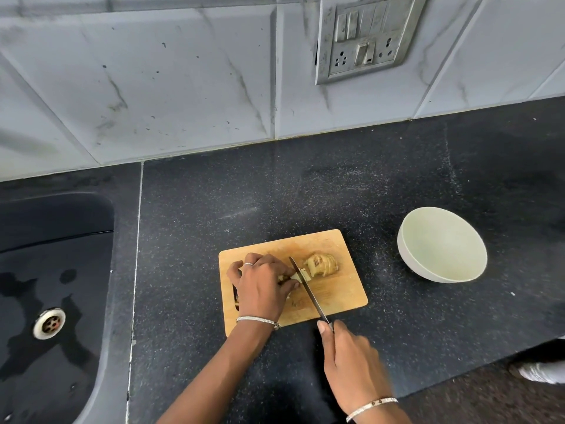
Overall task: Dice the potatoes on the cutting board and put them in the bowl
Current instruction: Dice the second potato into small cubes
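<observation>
- Cutting board (342,289): rectangular, light wood, rounded corners; lies flat on the dark countertop (214,209).
- Sliced potato (322,264): pale yellow, slices fanned together; rests on the board's far right part.
- Potato piece (301,275): smaller, near the board's centre, gripped by the left hand (263,286), touching the knife (308,289) blade.
- Bowl (443,249): pale, round, upright; stands on the countertop right of the board, apart from it.

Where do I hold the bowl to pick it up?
Probably the rim: the bowl is empty and open on top, so you can pinch its thin edge, thumb inside. Come from above on the board side; its round wall looks too wide to wrap.
</observation>
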{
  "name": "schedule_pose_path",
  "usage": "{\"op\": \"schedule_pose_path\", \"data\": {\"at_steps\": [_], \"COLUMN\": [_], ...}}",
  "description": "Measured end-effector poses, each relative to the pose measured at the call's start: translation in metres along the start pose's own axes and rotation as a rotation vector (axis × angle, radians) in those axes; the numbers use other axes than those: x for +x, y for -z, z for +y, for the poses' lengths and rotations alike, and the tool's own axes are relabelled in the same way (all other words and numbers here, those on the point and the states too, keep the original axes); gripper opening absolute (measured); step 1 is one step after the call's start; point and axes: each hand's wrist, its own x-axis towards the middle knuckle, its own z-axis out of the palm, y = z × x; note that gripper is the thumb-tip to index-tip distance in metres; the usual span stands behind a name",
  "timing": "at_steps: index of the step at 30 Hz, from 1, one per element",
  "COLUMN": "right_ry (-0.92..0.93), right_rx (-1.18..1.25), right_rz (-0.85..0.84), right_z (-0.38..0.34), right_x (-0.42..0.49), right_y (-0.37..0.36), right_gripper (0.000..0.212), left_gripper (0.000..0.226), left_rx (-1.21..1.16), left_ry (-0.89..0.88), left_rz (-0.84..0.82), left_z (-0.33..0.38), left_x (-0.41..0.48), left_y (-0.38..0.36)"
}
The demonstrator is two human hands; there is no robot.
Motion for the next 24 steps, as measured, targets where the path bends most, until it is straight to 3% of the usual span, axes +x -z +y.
{"op": "schedule_pose_path", "data": {"at_steps": [11,24], "right_ry": [-0.005,-0.020], "right_rx": [-0.084,-0.063], "right_rz": [0.035,0.023], "right_z": [-0.008,0.005], "right_x": [0.019,-0.017], "right_y": [-0.014,0.010], "right_gripper": [0.045,0.042], "left_gripper": [0.017,0.031], "left_rx": [-0.063,-0.007], "left_ry": [0.045,0.060], "left_rz": [-0.014,-0.010], "left_z": [0.002,0.001], "left_x": [0.001,-0.001], "left_y": [0.002,0.008]}}
